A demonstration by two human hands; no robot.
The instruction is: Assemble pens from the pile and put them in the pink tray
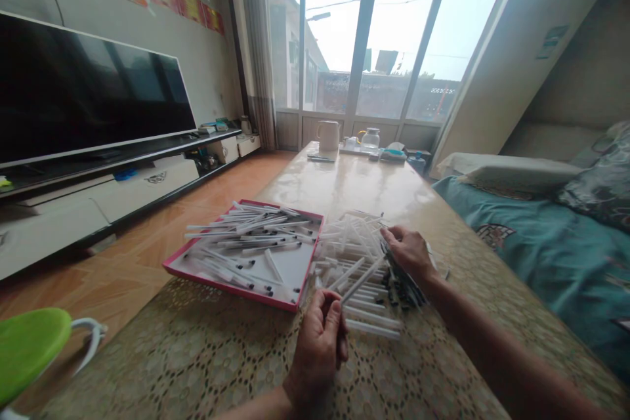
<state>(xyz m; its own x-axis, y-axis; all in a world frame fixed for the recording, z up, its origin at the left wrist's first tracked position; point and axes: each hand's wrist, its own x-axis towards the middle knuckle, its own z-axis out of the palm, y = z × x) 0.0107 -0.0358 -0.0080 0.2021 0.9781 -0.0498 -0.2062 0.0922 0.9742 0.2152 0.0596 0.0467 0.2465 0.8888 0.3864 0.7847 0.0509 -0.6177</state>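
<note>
My left hand (319, 338) is closed around the lower end of a translucent white pen barrel (363, 280), which slants up to the right. More loose pen barrels (373, 328) lie on the table just beyond it. My right hand (406, 251) is closed, with thumb and fingertips together at the right edge of the barrel pile; whatever is between them is too small to make out. Below this hand lies a heap of small black pen parts (398, 285). To the left, a shallow pink-rimmed box (287, 305) holds many white pens (256, 226) with black ends.
A patterned cover (236, 367) lies on the long table. At its far end stand a pale jug (329, 136), a glass jar (371, 138) and a tissue pack (394, 151). A green stool (34, 348) is at lower left; a bed with teal covers (531, 243) flanks the right.
</note>
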